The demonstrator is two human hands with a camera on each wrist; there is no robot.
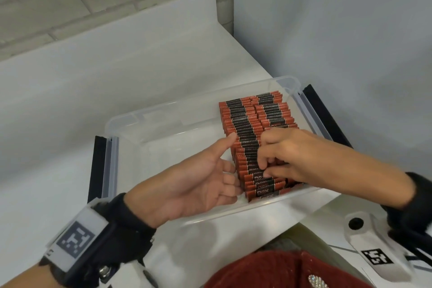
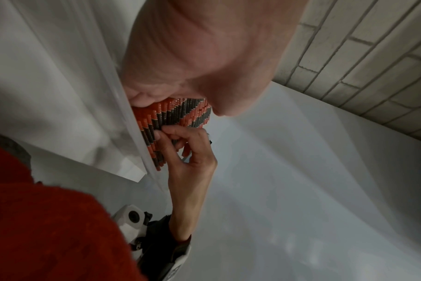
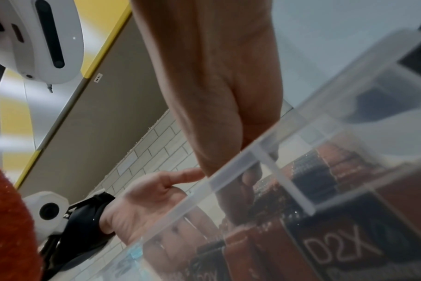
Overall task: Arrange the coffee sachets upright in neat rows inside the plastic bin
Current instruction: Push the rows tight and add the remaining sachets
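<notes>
Red sweater up close. L hand flat-fingered vs sachets; R hand pinching some. Approx 2 rows done; bin left half unfilled.

Red fuzzy sweater, black wrist straps, white wrist-camera housings with black square-code markers

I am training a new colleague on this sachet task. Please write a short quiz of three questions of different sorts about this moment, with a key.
1. True or false: the left hand grips a sachet.
2. Which side of the bin holds the sachets? A. person's left B. person's right C. both
3. Fill in: the right hand's fingers pinch sachets in the ____ rows.

Key: 1 false, it lies open against the rows; 2 B; 3 near.
</notes>
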